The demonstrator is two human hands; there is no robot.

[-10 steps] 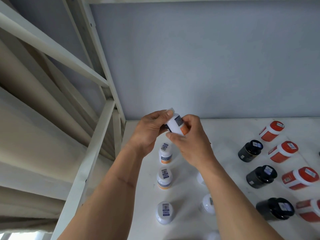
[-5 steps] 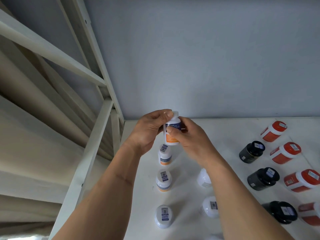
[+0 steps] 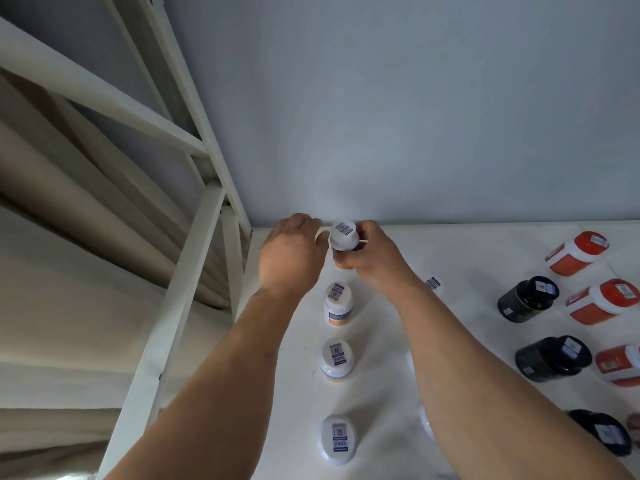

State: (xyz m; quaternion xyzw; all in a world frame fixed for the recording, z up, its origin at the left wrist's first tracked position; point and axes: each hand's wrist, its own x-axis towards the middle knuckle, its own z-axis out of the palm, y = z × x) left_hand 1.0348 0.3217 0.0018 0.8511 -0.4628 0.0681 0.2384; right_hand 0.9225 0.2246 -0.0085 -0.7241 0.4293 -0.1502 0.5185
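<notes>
A small white bottle (image 3: 344,233) with a barcode sticker on its cap and an orange band at its base stands upright at the back of the white shelf (image 3: 467,258), close to the grey wall. My right hand (image 3: 374,261) grips its body from the right. My left hand (image 3: 291,252) is curled against its left side, and its fingertips are hidden behind the hand. The bottle heads a row of three like bottles (image 3: 337,303), (image 3: 336,358), (image 3: 337,439).
My right arm hides most of a second column of white bottles (image 3: 433,284). Black jars (image 3: 528,299) and red-lidded jars (image 3: 602,301) lie further right. A white shelf frame post (image 3: 173,323) borders the shelf on the left.
The bottle, held tilted in the air a second ago, has been turned upright and lowered to the shelf at the back of the row. Both hands moved forward with it.
</notes>
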